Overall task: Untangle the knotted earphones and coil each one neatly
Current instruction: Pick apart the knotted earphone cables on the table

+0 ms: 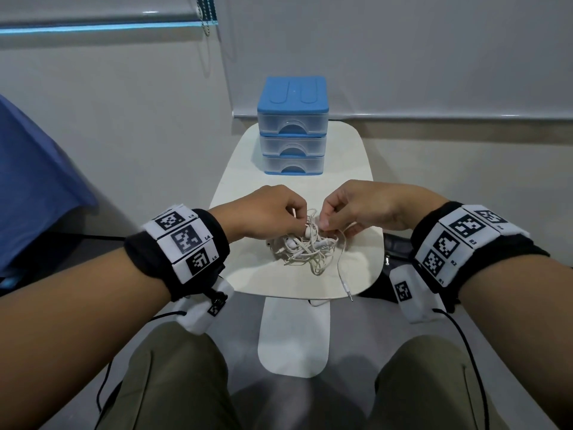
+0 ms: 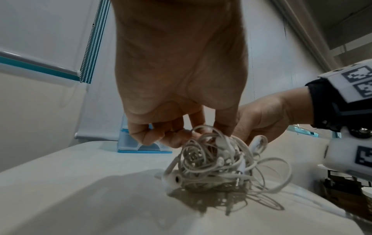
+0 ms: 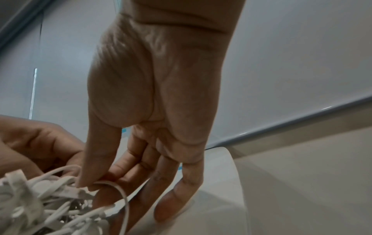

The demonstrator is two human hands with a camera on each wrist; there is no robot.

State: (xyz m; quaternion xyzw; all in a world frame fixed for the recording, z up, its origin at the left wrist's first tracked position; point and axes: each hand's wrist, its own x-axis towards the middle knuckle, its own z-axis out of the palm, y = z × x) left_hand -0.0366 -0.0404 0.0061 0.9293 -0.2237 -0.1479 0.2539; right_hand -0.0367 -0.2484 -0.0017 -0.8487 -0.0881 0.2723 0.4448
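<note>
Earphones, a knotted clump of thin white rubbery cords and buds (image 1: 302, 248), lie on the near half of the pale cream rounded tabletop (image 1: 248, 178). One loose cord with a metal jack plug (image 1: 348, 290) trails toward the near edge. Left hand (image 1: 266, 212) pinches cords at the clump's top with curled fingers. Right hand (image 1: 366, 206) pinches a cord between thumb and forefinger (image 3: 96, 171), other fingers hanging straighter. Farther back stands a small blue-topped, three-drawer clear plastic chest (image 1: 293, 125).
</note>
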